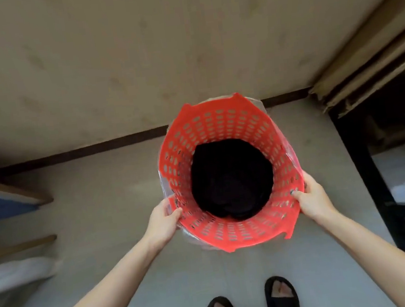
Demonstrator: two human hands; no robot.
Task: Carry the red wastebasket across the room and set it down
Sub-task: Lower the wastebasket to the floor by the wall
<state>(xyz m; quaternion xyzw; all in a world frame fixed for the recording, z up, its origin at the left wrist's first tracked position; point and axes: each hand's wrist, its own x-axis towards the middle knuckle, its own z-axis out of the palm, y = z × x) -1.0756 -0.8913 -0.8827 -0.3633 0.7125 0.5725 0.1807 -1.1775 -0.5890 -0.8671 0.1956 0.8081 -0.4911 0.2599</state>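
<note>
Red perforated plastic forms one round wastebasket (pixel 221 130), dark cloth inside. Two hands, left (pixel 162 219) and right (pixel 312 197), clasp its opposite rims. Two black slippers (pixel 281 294) below.

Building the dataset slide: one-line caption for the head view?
Both bare hands, left hand and right hand, grip the rim of a red perforated plastic wastebasket holding dark contents, above a grey floor.

Dim, flat indoor light, soft motion blur throughout, wide-angle bending at edges, shelves (pixel 6 203) at left smeared

red perforated wastebasket (pixel 221 125), black contents (pixel 231 179), black sandals (pixel 281 296)
</note>
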